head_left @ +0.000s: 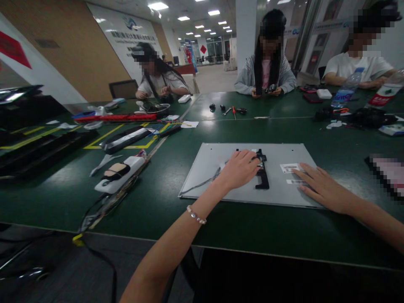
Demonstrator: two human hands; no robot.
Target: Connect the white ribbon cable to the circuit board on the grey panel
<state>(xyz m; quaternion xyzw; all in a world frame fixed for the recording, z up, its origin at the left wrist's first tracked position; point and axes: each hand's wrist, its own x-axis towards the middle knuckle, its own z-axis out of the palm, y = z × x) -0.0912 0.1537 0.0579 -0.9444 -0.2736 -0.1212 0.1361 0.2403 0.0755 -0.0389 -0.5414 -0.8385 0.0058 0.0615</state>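
Note:
A flat grey panel point(202, 168), like the back of a display screen, lies on the green table in front of me. On its middle sits a black plastic bracket point(262, 181). My left hand point(240, 169) comes down over the bracket's left and upper part, fingers together and bent around it; the thumb and what lies under the palm are hidden. Grey wires point(202, 184) run from beneath that hand to the panel's near left corner. Fingers spread, my right hand point(328, 190) rests flat on the panel's right side, beside two white labels point(288, 168).
Left of the panel lie a white power strip point(134, 166) with cables and a long black part point(126, 139). A red-handled screwdriver point(234, 111) and small tools lie beyond. Bottles point(349, 86) stand at far right. Three people sit across the table.

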